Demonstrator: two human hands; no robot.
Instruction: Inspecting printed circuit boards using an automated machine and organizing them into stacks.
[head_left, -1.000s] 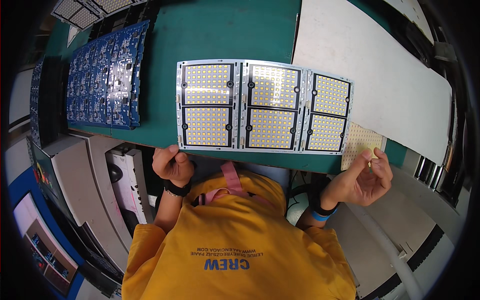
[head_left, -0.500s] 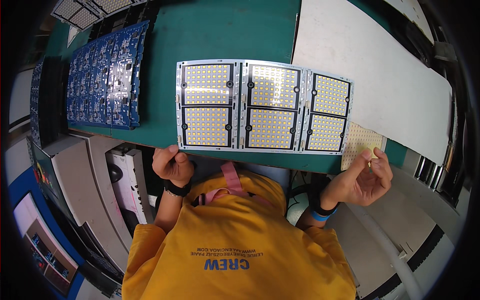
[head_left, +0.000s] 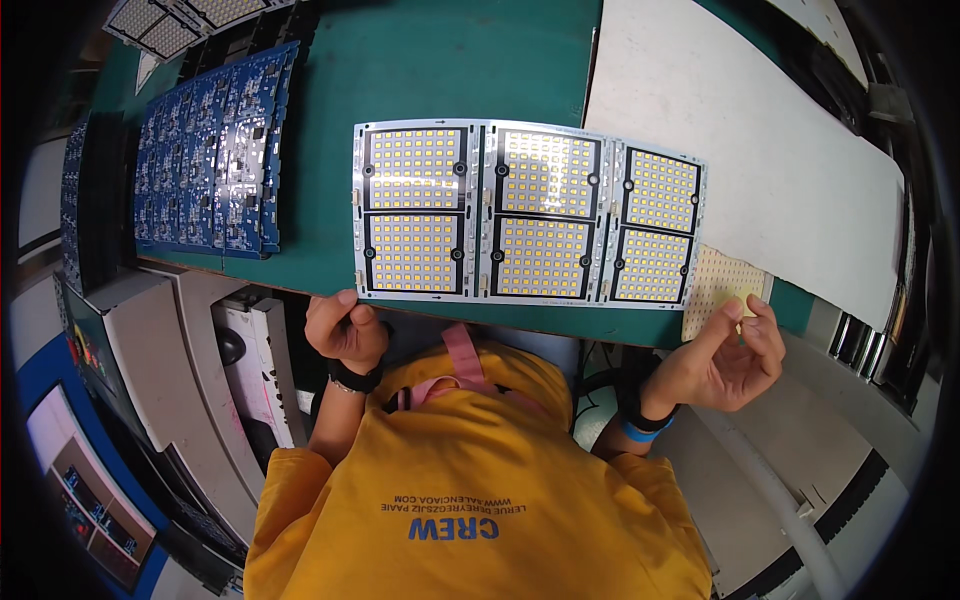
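A white LED circuit board panel [head_left: 475, 215], made of three joined sections with rows of yellow LEDs, lies flat on the green mat [head_left: 430, 60]. My left hand [head_left: 345, 335] is by the panel's near left corner. Its fingers are loosely curled, with nothing visible in them; whether a fingertip touches the panel is unclear. Beyond the panel's near right corner, my right hand [head_left: 738, 365] pinches the near edge of a cream sheet covered in small dots [head_left: 722, 285] between thumb and fingers. Part of that sheet is hidden behind the fingers.
Blue circuit boards [head_left: 205, 165] stand in a row at the left. More LED panels [head_left: 190, 20] sit at the far left. A large white sheet [head_left: 740, 150] covers the right side of the bench. Grey equipment cabinets [head_left: 165, 340] stand at lower left.
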